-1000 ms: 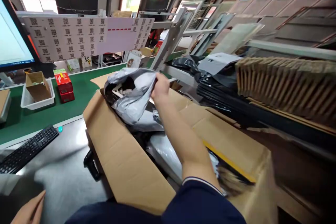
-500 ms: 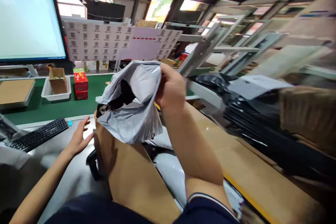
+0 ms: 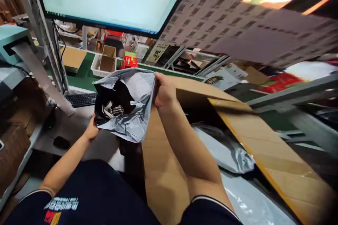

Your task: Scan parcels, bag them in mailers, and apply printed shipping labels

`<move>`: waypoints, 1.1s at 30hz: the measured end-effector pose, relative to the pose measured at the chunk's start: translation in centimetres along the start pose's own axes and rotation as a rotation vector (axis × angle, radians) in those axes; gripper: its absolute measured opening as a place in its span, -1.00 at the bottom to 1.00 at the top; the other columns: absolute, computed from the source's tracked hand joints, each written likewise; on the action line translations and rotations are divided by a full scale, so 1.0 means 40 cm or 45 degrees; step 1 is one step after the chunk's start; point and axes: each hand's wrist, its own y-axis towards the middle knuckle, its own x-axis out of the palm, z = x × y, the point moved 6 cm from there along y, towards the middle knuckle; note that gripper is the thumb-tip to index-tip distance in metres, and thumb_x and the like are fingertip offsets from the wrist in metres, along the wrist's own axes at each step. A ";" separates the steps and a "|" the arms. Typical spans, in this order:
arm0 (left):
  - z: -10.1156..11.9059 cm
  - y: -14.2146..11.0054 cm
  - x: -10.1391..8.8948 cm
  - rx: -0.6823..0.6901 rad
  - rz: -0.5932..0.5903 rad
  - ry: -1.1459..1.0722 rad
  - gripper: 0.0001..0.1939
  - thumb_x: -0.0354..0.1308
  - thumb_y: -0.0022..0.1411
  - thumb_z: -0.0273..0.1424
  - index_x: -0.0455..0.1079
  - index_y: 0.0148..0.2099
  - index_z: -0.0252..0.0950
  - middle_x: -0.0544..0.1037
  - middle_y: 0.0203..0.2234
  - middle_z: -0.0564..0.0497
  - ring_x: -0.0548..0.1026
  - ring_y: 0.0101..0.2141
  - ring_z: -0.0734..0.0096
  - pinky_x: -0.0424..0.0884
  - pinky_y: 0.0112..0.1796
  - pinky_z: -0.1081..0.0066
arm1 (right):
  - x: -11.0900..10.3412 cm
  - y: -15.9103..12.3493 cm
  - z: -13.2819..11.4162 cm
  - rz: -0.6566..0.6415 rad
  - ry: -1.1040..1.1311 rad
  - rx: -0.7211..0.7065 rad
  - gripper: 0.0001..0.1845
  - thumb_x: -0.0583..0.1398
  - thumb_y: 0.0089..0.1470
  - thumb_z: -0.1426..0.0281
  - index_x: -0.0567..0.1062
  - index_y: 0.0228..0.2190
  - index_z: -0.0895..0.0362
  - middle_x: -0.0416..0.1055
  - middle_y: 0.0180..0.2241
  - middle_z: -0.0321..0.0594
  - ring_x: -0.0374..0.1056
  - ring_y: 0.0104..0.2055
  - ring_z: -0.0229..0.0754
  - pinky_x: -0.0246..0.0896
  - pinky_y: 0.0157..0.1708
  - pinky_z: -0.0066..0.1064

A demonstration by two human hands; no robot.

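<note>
A grey plastic mailing bag [image 3: 134, 119] with a black inside hangs between my two hands, its torn mouth facing me. My right hand [image 3: 165, 90] is closed on its upper right edge. At the lower left edge my left hand [image 3: 92, 128] grips the bag too, its fingers partly hidden behind the plastic. Inside lies a dark item with a whitish strap and a black-and-white ribbed part [image 3: 114, 109]; its kind is not clear. Below my right forearm stands an open cardboard box [image 3: 163, 168] with grey mailing bags [image 3: 219, 147] in it.
A large monitor [image 3: 113, 0] hangs over the bench. On the green surface behind are a white basket [image 3: 99, 72] with a small carton and a red box [image 3: 129, 60]. A keyboard [image 3: 80, 100] and a mouse [image 3: 61, 142] lie at left, near a printer [image 3: 16, 42] feeding out paper.
My view has swung left. My left hand, free and spread before, has taken hold of the bag. The bag's mouth has tipped towards me, showing its contents.
</note>
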 end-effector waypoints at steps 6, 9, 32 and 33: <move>-0.248 -0.164 -0.265 -0.589 -0.024 0.142 -0.29 0.61 -0.27 -0.25 0.52 0.00 -0.24 0.71 -0.12 -0.08 0.65 -0.08 0.16 0.55 0.07 0.12 | 0.137 -0.246 0.406 -0.180 -0.370 0.343 -0.55 0.30 0.10 0.00 0.29 -0.55 0.02 0.14 -0.58 -0.43 0.08 -0.47 -0.27 0.08 -0.42 -0.40; -0.337 -0.243 -0.374 -0.923 0.095 0.311 -0.45 0.52 -0.07 -0.11 0.49 -0.07 -0.23 0.67 -0.31 -0.03 0.66 -0.22 0.22 0.60 -0.09 0.15 | 0.167 -0.339 0.550 -0.273 -0.594 0.459 -0.52 0.28 0.09 -0.03 0.32 -0.58 0.02 0.19 -0.60 -0.41 0.12 -0.46 -0.25 0.14 -0.37 -0.35; -0.252 -0.439 -0.758 -0.876 0.172 0.864 -0.44 0.48 -0.10 -0.11 0.54 -0.04 -0.16 0.69 -0.25 -0.16 0.69 -0.18 -0.08 0.62 -0.11 -0.09 | 0.016 -1.160 0.816 0.326 -0.748 0.982 -0.11 0.32 0.00 0.03 0.33 0.28 0.14 0.24 0.42 0.27 0.22 0.47 0.30 0.22 0.42 0.16; -0.241 -0.429 -0.758 -0.824 0.152 0.894 -0.23 0.53 -0.15 -0.10 0.47 0.14 -0.15 0.68 -0.06 -0.21 0.66 -0.02 -0.12 0.58 0.02 -0.12 | 0.009 -1.169 0.817 0.444 -0.609 1.059 -0.11 0.36 -0.07 0.01 0.36 0.22 0.13 0.37 0.32 0.25 0.35 0.36 0.27 0.35 0.33 0.11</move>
